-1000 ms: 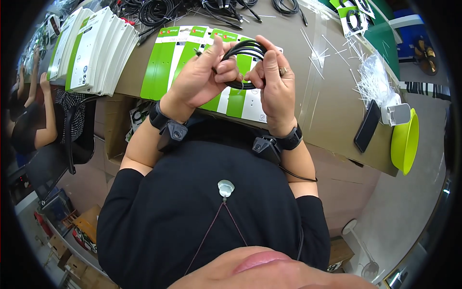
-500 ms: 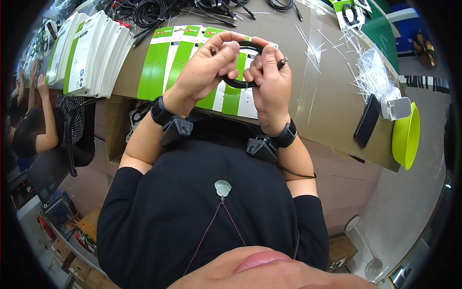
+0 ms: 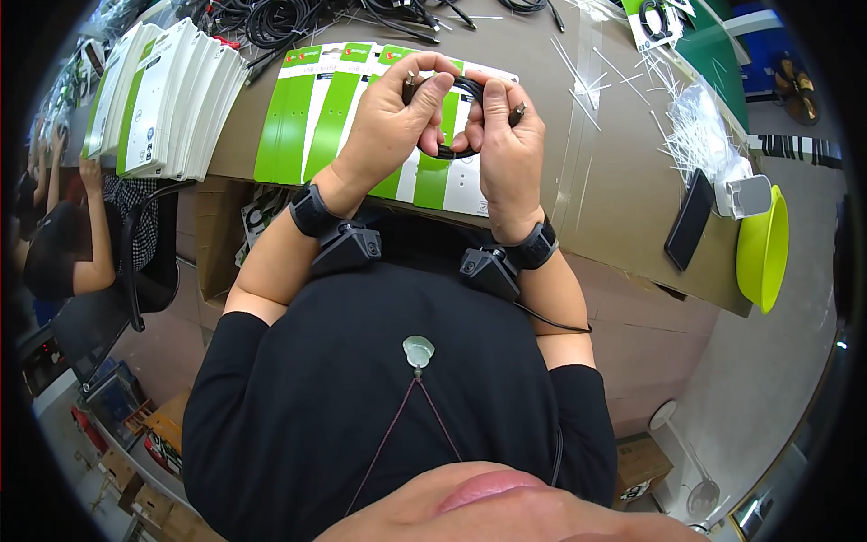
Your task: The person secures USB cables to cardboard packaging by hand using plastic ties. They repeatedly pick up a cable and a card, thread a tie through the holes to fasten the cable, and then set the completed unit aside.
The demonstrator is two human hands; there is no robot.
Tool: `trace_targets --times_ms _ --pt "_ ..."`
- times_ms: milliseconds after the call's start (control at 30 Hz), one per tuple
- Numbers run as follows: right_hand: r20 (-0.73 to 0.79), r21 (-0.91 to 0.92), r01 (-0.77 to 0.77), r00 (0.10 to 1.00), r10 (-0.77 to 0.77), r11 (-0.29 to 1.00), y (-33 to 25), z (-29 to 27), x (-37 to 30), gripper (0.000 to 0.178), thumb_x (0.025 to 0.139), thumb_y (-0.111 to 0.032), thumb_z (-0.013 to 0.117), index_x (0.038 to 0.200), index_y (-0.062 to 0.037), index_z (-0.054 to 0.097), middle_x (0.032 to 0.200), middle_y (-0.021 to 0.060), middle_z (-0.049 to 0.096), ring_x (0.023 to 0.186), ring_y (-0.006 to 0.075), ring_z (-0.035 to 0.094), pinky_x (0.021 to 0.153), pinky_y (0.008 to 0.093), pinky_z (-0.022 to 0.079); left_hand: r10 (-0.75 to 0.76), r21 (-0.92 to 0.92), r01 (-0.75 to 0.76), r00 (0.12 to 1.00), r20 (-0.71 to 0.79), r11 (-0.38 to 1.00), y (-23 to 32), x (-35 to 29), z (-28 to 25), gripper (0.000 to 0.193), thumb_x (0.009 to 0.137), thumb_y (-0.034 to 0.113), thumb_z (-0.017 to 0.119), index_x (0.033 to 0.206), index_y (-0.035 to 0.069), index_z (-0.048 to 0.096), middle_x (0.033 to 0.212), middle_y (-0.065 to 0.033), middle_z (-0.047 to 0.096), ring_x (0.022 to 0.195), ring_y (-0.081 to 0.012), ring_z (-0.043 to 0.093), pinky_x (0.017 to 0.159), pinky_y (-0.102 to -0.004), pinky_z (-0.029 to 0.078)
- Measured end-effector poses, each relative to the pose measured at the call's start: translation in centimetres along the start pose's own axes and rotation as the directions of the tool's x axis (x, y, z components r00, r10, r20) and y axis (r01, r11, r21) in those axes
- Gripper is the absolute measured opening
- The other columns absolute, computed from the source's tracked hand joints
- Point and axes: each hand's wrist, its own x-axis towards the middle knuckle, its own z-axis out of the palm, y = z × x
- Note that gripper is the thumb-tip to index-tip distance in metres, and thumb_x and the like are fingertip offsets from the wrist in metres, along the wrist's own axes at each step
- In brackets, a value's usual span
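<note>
A black cable is coiled into a ring between my two hands, over the table. My left hand closes on the coil's left side, and one plug end pokes up by its thumb and forefinger. On the opposite side my right hand grips the coil, the other plug sticking out past its fingers. Part of the ring is hidden behind the fingers. Beneath the hands, green and white backing cards lie overlapping in a row.
Stacked white and green cards stand at the left, with loose black cables behind. White ties, a phone and a yellow-green bowl are at the right. Another person's arm shows at far left.
My hands have come slightly closer together, the left shifting a little right. The cable ring between them looks narrower. Both hands keep their hold.
</note>
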Motion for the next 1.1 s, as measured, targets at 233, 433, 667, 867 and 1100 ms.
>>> trace_targets --times_ms 233,433,667,867,1100 --pt "0.019 -0.132 0.016 1.0 -0.014 0.991 -0.4 -1.1 0.0 0.027 0.098 -0.023 0.047 0.11 0.0005 0.055 0.063 -0.0027 0.043 0.052 0.0045 0.04 0.043 0.0187 0.033 0.068 0.151 -0.059 0.996 -0.058 0.987 0.0 -0.3 2.2 0.019 0.095 0.019 0.053 0.104 0.006 0.061 0.061 0.0007 0.054 0.046 -0.003 0.051 0.042 -0.0159 0.039" --pt "0.084 0.155 -0.288 0.957 0.278 0.945 -0.3 -4.0 -0.6 0.03 0.096 -0.02 0.049 0.117 0.0021 0.05 0.08 0.0038 0.054 0.063 0.0089 0.05 0.057 0.0233 0.045 0.106 0.438 -0.086 0.994 -0.021 0.895 -2.5 0.4 1.8 0.017 0.092 0.021 0.055 0.098 0.008 0.063 0.063 -0.0051 0.058 0.054 -0.0143 0.058 0.051 -0.0262 0.044" --pt "-0.013 0.018 -0.224 0.975 0.224 0.975 -2.1 -6.7 -2.8 0.043 0.094 -0.016 0.052 0.129 0.0053 0.039 0.114 0.0161 0.054 0.103 0.0209 0.056 0.085 0.0363 0.05 0.392 0.857 -0.259 0.917 0.073 0.446 -4.7 1.1 1.1 0.014 0.088 0.022 0.058 0.093 0.011 0.064 0.072 -0.0061 0.06 0.071 -0.0238 0.056 0.066 -0.0364 0.041" --pt "-0.037 0.208 -0.359 0.926 0.375 0.91 -3.2 -7.7 -2.6 0.047 0.092 -0.016 0.056 0.129 0.0067 0.038 0.115 0.0173 0.053 0.111 0.0241 0.052 0.086 0.0361 0.049 0.462 0.902 -0.269 0.882 0.09 0.338 -5.7 1.1 1.5 0.008 0.085 0.019 0.058 0.087 0.012 0.063 0.081 -0.0034 0.057 0.079 -0.0226 0.055 0.066 -0.036 0.038" --pt "-0.015 0.149 -0.389 0.919 0.395 0.909 -3.2 -8.0 -1.8 0.044 0.091 -0.016 0.057 0.126 0.006 0.042 0.109 0.0149 0.057 0.107 0.0209 0.054 0.08 0.0313 0.048 0.45 0.907 -0.267 0.887 0.1 0.325 -5.4 0.7 1.9 0.006 0.084 0.016 0.059 0.084 0.011 0.061 0.08 -0.0034 0.055 0.077 -0.0228 0.055 0.066 -0.0361 0.038"
